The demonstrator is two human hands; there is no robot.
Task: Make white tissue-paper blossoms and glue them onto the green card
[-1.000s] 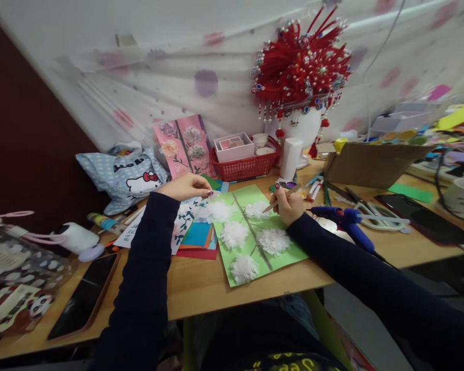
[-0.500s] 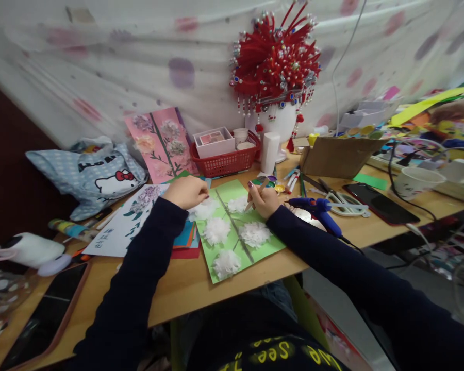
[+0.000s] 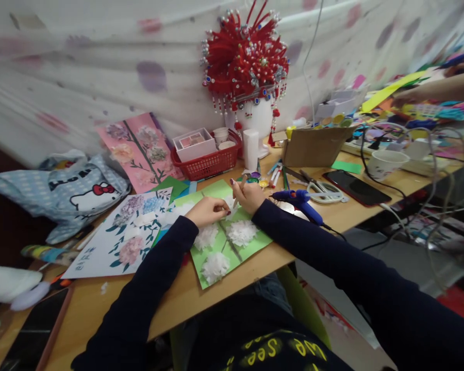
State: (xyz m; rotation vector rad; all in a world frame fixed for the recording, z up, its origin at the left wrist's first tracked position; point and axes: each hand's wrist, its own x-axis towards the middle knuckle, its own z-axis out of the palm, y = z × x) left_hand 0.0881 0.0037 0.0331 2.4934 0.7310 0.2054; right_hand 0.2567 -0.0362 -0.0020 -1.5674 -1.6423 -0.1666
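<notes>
A light green sheet of card (image 3: 254, 248) lies near the table's front edge, with dark painted stems and several ruffled white paper flowers (image 3: 215, 268) on it. My right hand (image 3: 251, 197) is closed around a thin wood-coloured stick (image 3: 236, 202), its lower end pointing down at the upper part of the card. Whether it is a brush or a pencil I cannot make out. My left hand (image 3: 208, 211) hovers over the card's left side, thumb and fingers closed together; anything in them is hidden. It partly covers the white flowers behind it. Between the hands, another white flower shows partly.
A blue glue gun (image 3: 299, 198) and white-handled scissors (image 3: 325, 192) lie right of the card. Small paint pots (image 3: 263, 183) stand behind it. At left is a sheet with flower pictures (image 3: 100, 252). A red basket (image 3: 206, 166) stands behind; another person's arm (image 3: 441, 87) reaches in far right.
My left hand has moved right and toward me, from the card's upper left corner to over its flowers. My right hand keeps the stick near the card's top. The view has swung right.
</notes>
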